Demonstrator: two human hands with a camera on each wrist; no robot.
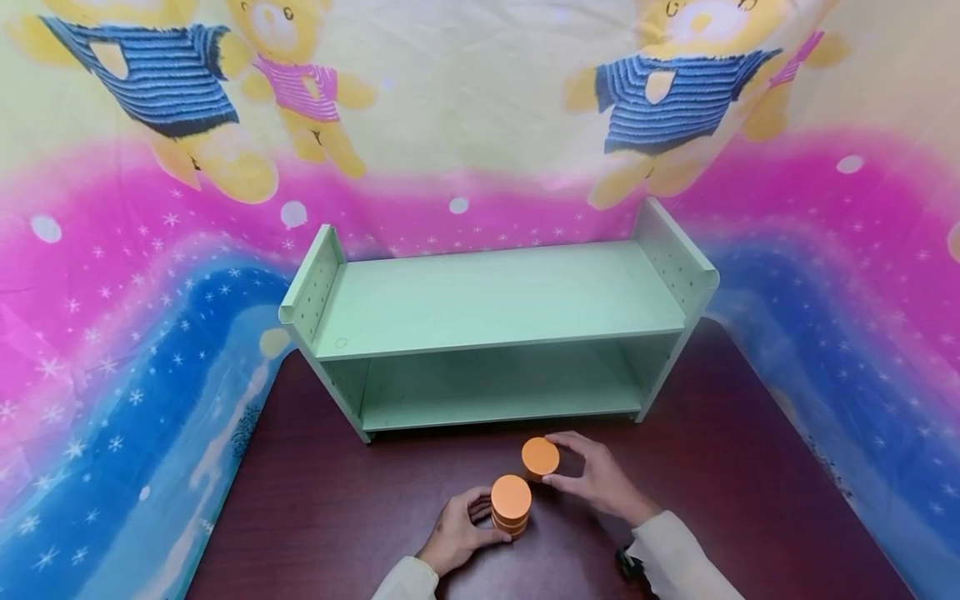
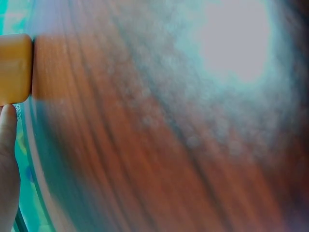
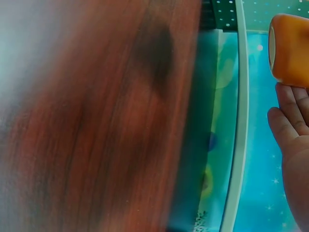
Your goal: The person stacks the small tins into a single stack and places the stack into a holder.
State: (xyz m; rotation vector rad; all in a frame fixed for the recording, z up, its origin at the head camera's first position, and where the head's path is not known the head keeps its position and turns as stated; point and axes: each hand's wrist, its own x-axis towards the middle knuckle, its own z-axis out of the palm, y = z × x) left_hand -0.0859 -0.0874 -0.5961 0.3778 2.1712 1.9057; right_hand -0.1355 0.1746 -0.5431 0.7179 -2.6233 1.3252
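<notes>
My left hand (image 1: pixel 462 527) grips an orange cylinder (image 1: pixel 512 497) with a flat round top and lines around its side. Whether it is one piece or a stack I cannot tell. The left wrist view catches only the smooth lower side of an orange piece (image 2: pixel 14 70), close to the tabletop, with a finger against it. Ahead and to the right, my right hand (image 1: pixel 596 477) holds a second orange cylinder (image 1: pixel 540 456) between thumb and fingers. In the right wrist view this cylinder (image 3: pixel 292 50) shows a pale underside, raised off the table.
A pale green two-tier shelf (image 1: pixel 495 296) stands at the back of the dark red-brown table (image 1: pixel 300 508), with raised side panels. Its lower level (image 1: pixel 502 387) is open at the front. Behind and at both sides hangs a cloth (image 1: pixel 465 200) printed with bears.
</notes>
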